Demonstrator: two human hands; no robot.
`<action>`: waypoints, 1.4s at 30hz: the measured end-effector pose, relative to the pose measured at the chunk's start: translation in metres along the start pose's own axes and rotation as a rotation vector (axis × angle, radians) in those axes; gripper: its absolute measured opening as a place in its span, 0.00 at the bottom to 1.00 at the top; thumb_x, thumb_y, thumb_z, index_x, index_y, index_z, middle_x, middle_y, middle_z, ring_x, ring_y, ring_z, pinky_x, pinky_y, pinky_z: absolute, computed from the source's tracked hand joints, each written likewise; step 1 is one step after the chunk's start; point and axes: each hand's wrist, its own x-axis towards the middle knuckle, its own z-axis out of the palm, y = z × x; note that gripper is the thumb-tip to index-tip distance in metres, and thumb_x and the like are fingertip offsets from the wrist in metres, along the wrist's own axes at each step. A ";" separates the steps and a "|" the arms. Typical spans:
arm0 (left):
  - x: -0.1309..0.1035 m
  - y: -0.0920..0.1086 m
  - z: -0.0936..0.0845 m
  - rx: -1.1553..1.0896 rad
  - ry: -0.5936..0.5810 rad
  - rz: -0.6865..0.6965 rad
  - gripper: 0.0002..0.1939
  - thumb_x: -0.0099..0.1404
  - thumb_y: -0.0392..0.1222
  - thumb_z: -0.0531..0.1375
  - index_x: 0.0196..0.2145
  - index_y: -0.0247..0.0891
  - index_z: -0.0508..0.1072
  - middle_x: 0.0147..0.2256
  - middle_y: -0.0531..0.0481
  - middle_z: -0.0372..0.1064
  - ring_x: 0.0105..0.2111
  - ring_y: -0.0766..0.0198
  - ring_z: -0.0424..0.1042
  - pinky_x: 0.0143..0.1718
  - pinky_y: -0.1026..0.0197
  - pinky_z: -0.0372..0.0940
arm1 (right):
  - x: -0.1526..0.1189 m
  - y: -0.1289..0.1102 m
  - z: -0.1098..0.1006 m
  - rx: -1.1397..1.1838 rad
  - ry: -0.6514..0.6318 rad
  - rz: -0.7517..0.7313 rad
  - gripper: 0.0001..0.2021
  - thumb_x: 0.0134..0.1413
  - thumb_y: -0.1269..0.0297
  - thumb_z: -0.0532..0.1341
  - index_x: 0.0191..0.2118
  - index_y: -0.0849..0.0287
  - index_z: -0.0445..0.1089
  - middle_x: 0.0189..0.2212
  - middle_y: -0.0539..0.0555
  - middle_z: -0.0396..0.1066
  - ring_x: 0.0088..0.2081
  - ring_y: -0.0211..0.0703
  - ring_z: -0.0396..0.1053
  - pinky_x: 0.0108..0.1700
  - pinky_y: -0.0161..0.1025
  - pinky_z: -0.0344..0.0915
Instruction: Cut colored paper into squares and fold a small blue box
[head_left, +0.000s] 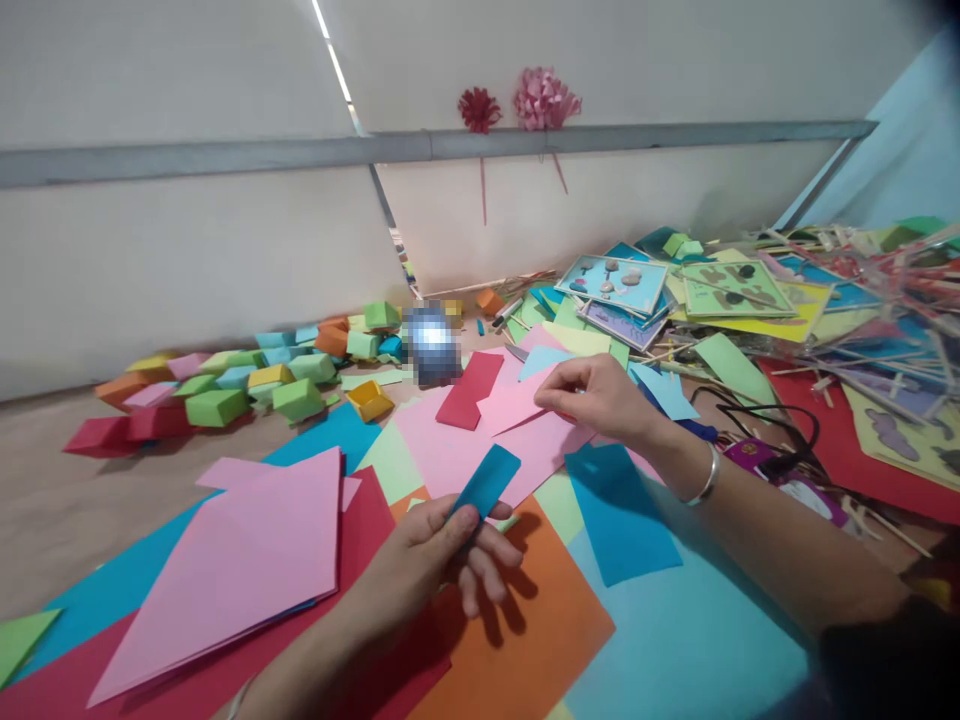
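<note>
My left hand [450, 550] is closed on a small blue strip of paper [489, 478], pinched between thumb and fingers. The other fingers hang loosely below it, over an orange sheet [525, 610]. My right hand [589, 390] pinches the edge of a pink piece of paper [510, 402] above a larger pink sheet [427, 430]. A red piece of paper [471, 388] lies just left of that pink piece. Below my right hand rests a larger blue piece of paper [621, 515]. The tip of a grey blade [516, 352] shows behind the pink piece.
Many small folded paper boxes [217, 405] are grouped at the left. A stack of pink sheets [255, 560] lies front left. Decorated cards [615, 283], sticks and scraps crowd the right. Paper flowers [544, 98] hang on a rail [225, 157]. One bright object [431, 345] is pixelated.
</note>
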 end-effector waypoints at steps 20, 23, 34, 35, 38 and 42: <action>-0.005 0.013 -0.008 0.189 -0.129 0.006 0.27 0.61 0.63 0.65 0.41 0.33 0.79 0.34 0.42 0.77 0.33 0.59 0.75 0.33 0.62 0.68 | -0.029 -0.006 0.049 0.433 -0.475 0.171 0.17 0.42 0.66 0.65 0.13 0.59 0.58 0.14 0.42 0.54 0.20 0.29 0.51 0.23 0.32 0.47; -0.003 0.017 -0.002 0.442 0.039 0.132 0.27 0.60 0.66 0.63 0.33 0.35 0.79 0.26 0.49 0.71 0.26 0.64 0.68 0.28 0.63 0.63 | -0.032 -0.011 0.050 0.331 -0.578 0.143 0.21 0.42 0.69 0.63 0.14 0.57 0.48 0.15 0.40 0.42 0.20 0.28 0.43 0.22 0.33 0.41; 0.007 0.000 -0.006 0.757 0.335 0.385 0.17 0.64 0.51 0.56 0.29 0.36 0.77 0.25 0.49 0.73 0.27 0.62 0.68 0.29 0.62 0.62 | -0.036 -0.005 0.067 0.036 -0.308 -0.077 0.13 0.58 0.64 0.58 0.23 0.58 0.61 0.20 0.46 0.60 0.25 0.33 0.56 0.28 0.34 0.53; 0.007 -0.001 -0.005 0.721 0.332 0.383 0.16 0.63 0.51 0.57 0.31 0.36 0.77 0.27 0.49 0.74 0.28 0.61 0.69 0.30 0.62 0.63 | -0.037 -0.004 0.069 0.006 -0.242 -0.128 0.13 0.57 0.66 0.57 0.22 0.58 0.60 0.19 0.46 0.59 0.24 0.33 0.56 0.29 0.34 0.53; 0.008 0.000 -0.002 0.576 0.299 0.340 0.16 0.60 0.51 0.61 0.37 0.36 0.78 0.31 0.49 0.76 0.29 0.62 0.71 0.30 0.62 0.65 | -0.037 0.001 0.072 -0.033 -0.028 -0.189 0.13 0.56 0.67 0.57 0.21 0.58 0.60 0.19 0.45 0.58 0.24 0.33 0.56 0.29 0.35 0.53; 0.009 0.005 -0.003 0.431 0.286 0.263 0.18 0.53 0.53 0.67 0.33 0.36 0.78 0.23 0.53 0.71 0.20 0.68 0.64 0.21 0.65 0.59 | -0.034 0.013 0.073 0.026 0.080 -0.130 0.13 0.56 0.61 0.59 0.23 0.58 0.64 0.19 0.46 0.61 0.24 0.35 0.57 0.29 0.36 0.54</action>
